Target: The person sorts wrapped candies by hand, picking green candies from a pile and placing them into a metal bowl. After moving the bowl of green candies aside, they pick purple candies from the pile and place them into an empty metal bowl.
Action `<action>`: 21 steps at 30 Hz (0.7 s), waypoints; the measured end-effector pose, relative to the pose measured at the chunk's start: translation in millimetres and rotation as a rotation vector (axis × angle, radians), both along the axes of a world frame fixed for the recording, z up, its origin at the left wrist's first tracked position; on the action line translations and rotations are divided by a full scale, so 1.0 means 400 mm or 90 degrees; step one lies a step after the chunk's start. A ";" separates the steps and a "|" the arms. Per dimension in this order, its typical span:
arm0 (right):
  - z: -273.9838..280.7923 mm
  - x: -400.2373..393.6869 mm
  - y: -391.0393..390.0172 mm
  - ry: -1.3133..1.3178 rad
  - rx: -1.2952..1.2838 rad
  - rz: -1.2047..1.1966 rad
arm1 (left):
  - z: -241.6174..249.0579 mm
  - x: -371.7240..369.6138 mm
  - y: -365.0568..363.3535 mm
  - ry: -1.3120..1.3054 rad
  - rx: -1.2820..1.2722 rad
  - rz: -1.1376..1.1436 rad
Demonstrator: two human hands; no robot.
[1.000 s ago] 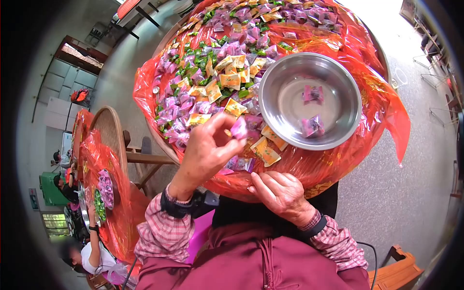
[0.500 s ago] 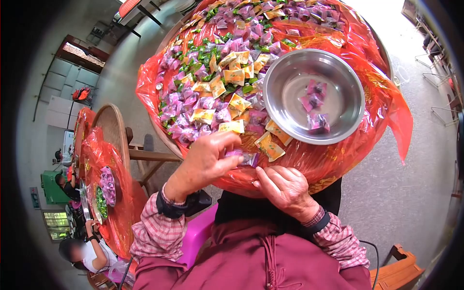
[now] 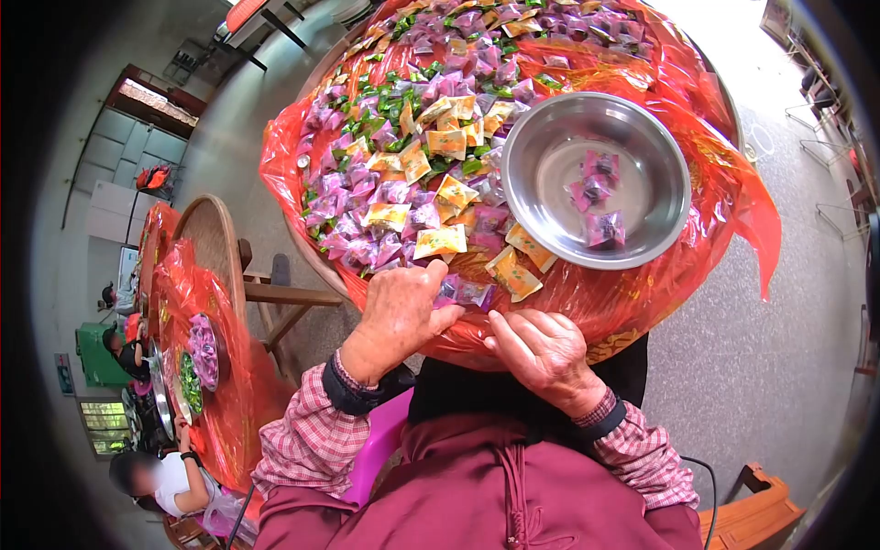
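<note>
Small wrapped candies cover the round table, and several purple packets [image 3: 463, 291] lie near its front edge. My left hand [image 3: 396, 316] is beside these packets, its thumb and forefinger apart and the other fingers curled under. Just right of them, my right hand [image 3: 543, 356] is at the table edge over red plastic sheeting, fingers bent and pressed together; what lies under them is hidden. A yellow packet [image 3: 441, 242] lies just beyond my left fingers. Farther right, a steel bowl [image 3: 536, 197] holds a few purple packets [image 3: 605, 229].
Red plastic sheeting [image 3: 715, 229] drapes over the table rim. Green-wrapped candies [image 3: 394, 96] mix with the pile. At left stands another table under red plastic [image 3: 229, 403], with a person [image 3: 174, 481] beside it. A wooden stool [image 3: 756, 513] is at lower right.
My left hand has drawn back slightly toward me, showing more of the purple packets. My right hand has barely moved. The bowl's contents look the same.
</note>
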State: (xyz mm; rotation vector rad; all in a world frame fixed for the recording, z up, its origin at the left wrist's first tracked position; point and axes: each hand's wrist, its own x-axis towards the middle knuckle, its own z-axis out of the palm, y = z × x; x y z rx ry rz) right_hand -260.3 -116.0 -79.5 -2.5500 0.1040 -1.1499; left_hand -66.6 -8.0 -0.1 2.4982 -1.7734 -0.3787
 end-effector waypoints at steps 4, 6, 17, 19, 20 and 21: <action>-0.001 -0.001 0.000 0.003 -0.001 0.000 | -0.015 -0.004 0.012 0.019 -0.075 0.039; -0.001 0.000 -0.001 0.002 0.003 0.002 | -0.007 0.002 0.017 0.038 -0.103 0.051; -0.001 0.000 0.001 0.002 -0.002 -0.005 | -0.032 -0.002 -0.002 0.081 -0.128 0.040; 0.000 -0.001 0.001 0.000 0.000 -0.003 | -0.043 -0.001 -0.011 0.016 -0.137 0.027; 0.003 -0.002 0.001 0.005 0.000 -0.002 | -0.033 0.000 -0.011 0.015 -0.138 0.025; 0.004 -0.002 0.001 0.010 0.001 -0.002 | -0.011 0.001 -0.009 0.066 -0.141 0.045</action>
